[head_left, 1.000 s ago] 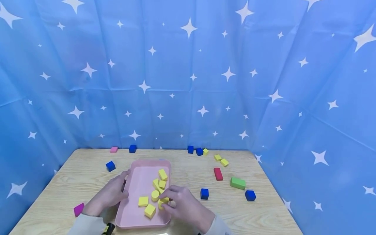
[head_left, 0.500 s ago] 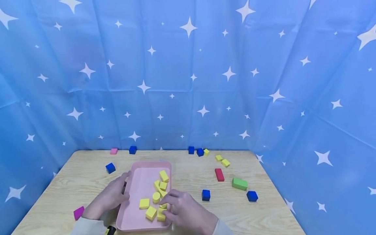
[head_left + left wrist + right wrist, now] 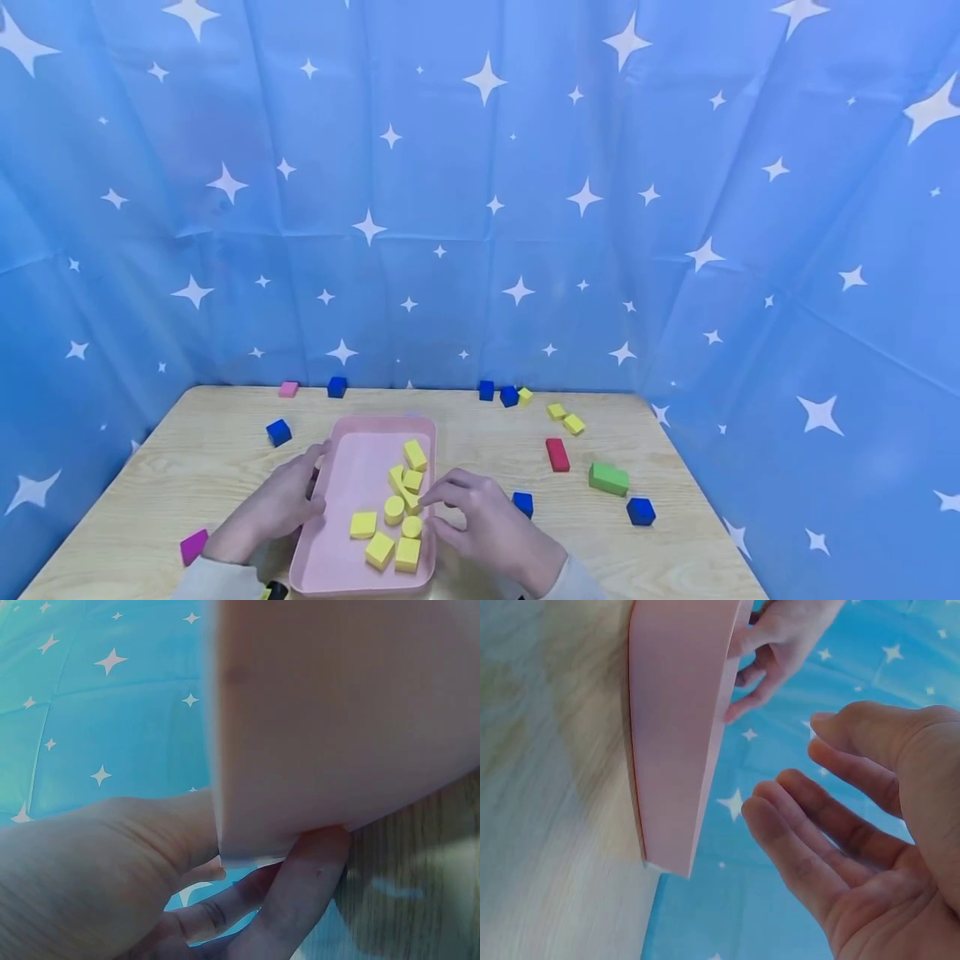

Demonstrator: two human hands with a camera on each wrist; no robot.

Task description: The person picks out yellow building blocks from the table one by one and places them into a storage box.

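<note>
Pink tray [image 3: 343, 479] on wood-grain table [image 3: 645, 571]; yellow blocks [image 3: 379, 551] lie inside it, mostly in the right half; left hand [image 3: 276, 504] clamped on the tray's left edge, thumb over the rim; right hand [image 3: 495, 527] at the right rim, thumb and fingertips apart; blue cube [image 3: 522, 502] just beyond the right hand.

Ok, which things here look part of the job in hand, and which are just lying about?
Likely part of the job:
pink tray, gripped by the left hand
yellow blocks inside it
right hand, at its right edge, holding nothing

Apparently just lying about:
blue cubes
red rectangular block
green rectangular block
purple block
pink block
loose yellow blocks (colour suggests possible job pieces)
</note>
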